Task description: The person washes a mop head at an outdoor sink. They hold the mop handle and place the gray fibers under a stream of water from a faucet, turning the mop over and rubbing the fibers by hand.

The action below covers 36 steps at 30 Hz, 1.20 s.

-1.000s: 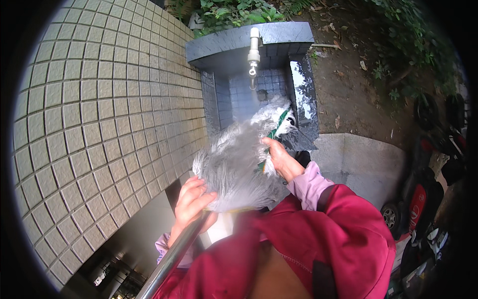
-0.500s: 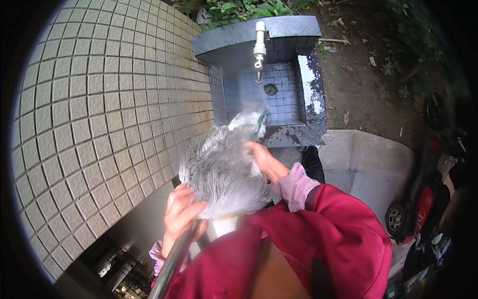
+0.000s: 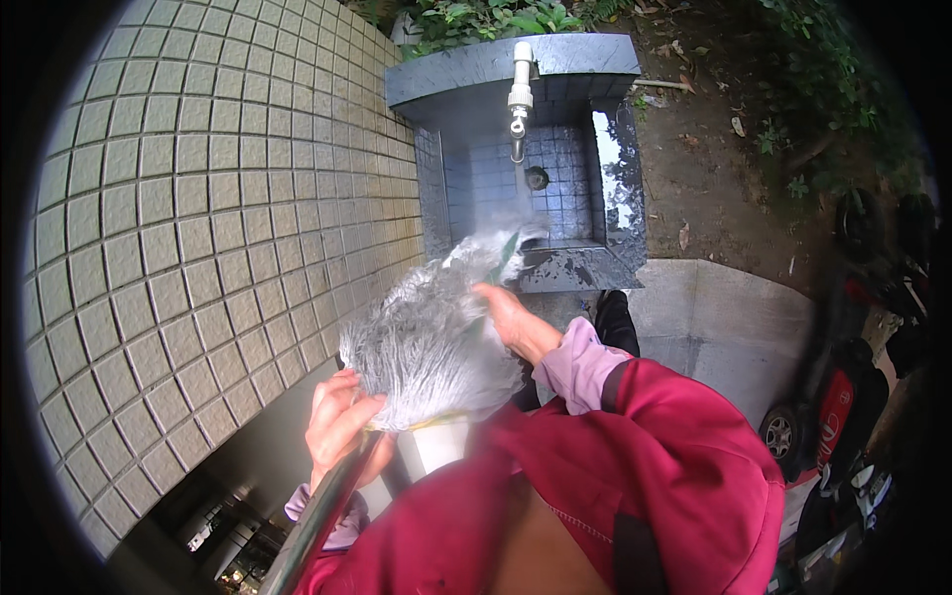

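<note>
A grey-white string mop head lies across the near side of the tiled sink, its strands fanned toward the tap. My left hand grips the mop head at its lower left edge, by a yellow band, fingers curled over it. On the other side my right hand is closed on the strands beside a green strip. A metal pole runs along my left forearm at the lower left. The far strand ends are blurred near the sink's opening.
A pale tap juts over the sink, with a faint streak below it and a round drain in the basin. A tiled wall rises close on the left. Soil and plants lie right; a red vehicle stands lower right.
Both hands and the mop head have shifted a little to the left. The green strip stands out more beside my right hand. Both hands keep their hold.
</note>
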{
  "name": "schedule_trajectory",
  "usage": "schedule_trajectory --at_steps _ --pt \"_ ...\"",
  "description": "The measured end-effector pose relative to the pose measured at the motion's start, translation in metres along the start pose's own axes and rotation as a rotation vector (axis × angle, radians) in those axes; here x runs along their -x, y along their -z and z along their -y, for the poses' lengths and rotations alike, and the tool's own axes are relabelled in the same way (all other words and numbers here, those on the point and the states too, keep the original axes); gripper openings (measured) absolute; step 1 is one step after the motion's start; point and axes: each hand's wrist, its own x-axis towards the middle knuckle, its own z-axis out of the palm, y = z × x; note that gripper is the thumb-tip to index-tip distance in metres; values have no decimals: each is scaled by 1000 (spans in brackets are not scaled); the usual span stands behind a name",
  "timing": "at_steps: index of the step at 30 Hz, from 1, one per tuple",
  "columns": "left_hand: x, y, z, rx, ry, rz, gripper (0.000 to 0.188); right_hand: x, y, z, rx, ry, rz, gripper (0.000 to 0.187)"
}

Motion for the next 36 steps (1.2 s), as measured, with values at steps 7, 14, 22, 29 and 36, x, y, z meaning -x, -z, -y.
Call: schedule_trajectory --at_steps 7,14,22,29,36 --pt "-5 -7 1 98 -71 39 32 36 -1 10 78 83 -170 20" --pt "12 -21 17 210 15 68 40 27 42 29 88 58 -105 31" --pt "-1 4 -9 -9 20 35 34 12 0 -2 -37 -21 16 19" --pt "-6 -8 -10 95 -40 82 31 32 17 9 130 149 -131 23" --pt "8 -20 12 217 30 112 41 2 66 20 102 172 -27 32"
